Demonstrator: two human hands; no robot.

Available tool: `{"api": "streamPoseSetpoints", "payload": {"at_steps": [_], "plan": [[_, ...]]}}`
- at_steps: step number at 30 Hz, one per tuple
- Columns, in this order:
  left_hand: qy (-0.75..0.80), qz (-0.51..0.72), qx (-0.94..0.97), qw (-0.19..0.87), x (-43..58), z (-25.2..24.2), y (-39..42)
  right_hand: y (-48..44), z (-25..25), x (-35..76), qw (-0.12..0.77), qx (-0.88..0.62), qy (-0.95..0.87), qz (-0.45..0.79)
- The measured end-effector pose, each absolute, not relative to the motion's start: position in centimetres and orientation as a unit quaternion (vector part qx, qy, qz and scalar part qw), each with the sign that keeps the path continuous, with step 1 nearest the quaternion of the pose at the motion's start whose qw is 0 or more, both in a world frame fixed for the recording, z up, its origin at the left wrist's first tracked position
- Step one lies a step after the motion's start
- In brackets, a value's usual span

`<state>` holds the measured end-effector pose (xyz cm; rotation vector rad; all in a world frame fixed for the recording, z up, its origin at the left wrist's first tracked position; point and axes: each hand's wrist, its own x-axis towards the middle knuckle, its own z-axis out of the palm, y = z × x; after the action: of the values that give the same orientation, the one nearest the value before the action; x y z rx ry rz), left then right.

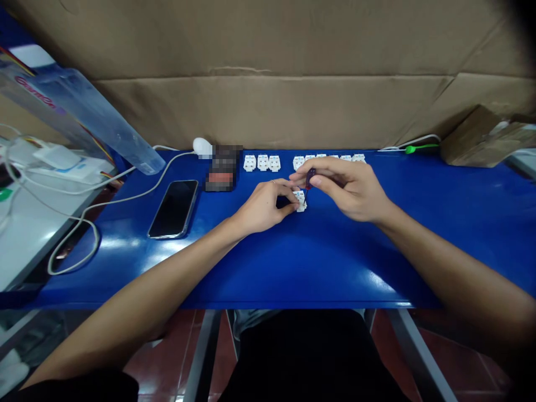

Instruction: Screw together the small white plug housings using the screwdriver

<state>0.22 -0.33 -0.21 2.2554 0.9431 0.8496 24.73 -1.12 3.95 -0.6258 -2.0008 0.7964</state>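
Between the thumb and fingers of my left hand (pixel 263 207) is a small white plastic block (pixel 300 201) with slots, held down on the blue table. My right hand (pixel 352 187) grips a small screwdriver (pixel 310 177) by its dark handle, with the shaft pointing down at the right side of the block. Whether the tip sits in a screw is too small to tell. Behind my hands stands a row of similar white blocks: a group of three (pixel 262 162) on the left and several more (pixel 358 158) on the right, partly hidden by my right hand.
A phone (pixel 173 209) lies left on the blue table (pixel 293 268), beside a blurred dark packet (pixel 221 170). A white cable (pixel 94 223) loops near a clear bottle-like container (pixel 104 117) and a power strip (pixel 62 164). A cardboard box (pixel 473 137) stands back right, near a green-tipped cable (pixel 412 149).
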Motion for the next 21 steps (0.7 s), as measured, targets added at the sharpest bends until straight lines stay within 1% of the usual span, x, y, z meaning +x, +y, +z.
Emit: {"api": "streamPoseSetpoints", "payload": {"at_steps": [2, 4, 6, 9, 11, 13, 15, 18, 19, 21], "plan": [[0.356, 0.312, 0.837, 0.276, 0.2, -0.2, -0.3, -1.3, 4.1, 24.6, 0.456, -0.259, -0.779, 0.343], [0.357, 0.311, 0.836, 0.278, 0.2, -0.3, -0.3, -1.4, 4.1, 24.5, 0.474, -0.282, -0.766, 0.332], [0.361, 0.310, 0.834, 0.281, 0.2, -0.3, -0.3, -1.5, 4.1, 24.4, 0.494, -0.313, -0.753, 0.301], [0.368, 0.305, 0.830, 0.287, 0.2, -0.3, -0.3, -1.7, 3.8, 24.2, 0.529, -0.358, -0.736, 0.225], [0.368, 0.305, 0.830, 0.287, 0.2, -0.3, -0.4, -1.7, 3.5, 24.1, 0.548, -0.370, -0.730, 0.175], [0.367, 0.307, 0.830, 0.287, 0.2, -0.2, -0.4, -1.6, 3.4, 24.2, 0.554, -0.366, -0.732, 0.154], [0.366, 0.308, 0.829, 0.288, 0.2, -0.2, -0.4, -1.4, 3.4, 24.4, 0.542, -0.354, -0.749, 0.140], [0.364, 0.312, 0.829, 0.288, 0.2, -0.3, -0.4, -0.9, 3.6, 24.9, 0.499, -0.320, -0.798, 0.108], [0.363, 0.314, 0.829, 0.287, 0.3, -0.3, -0.4, -0.8, 3.7, 25.1, 0.480, -0.306, -0.815, 0.108], [0.359, 0.316, 0.831, 0.284, 0.3, -0.4, -0.3, -0.6, 3.7, 25.4, 0.444, -0.284, -0.837, 0.146]]}}
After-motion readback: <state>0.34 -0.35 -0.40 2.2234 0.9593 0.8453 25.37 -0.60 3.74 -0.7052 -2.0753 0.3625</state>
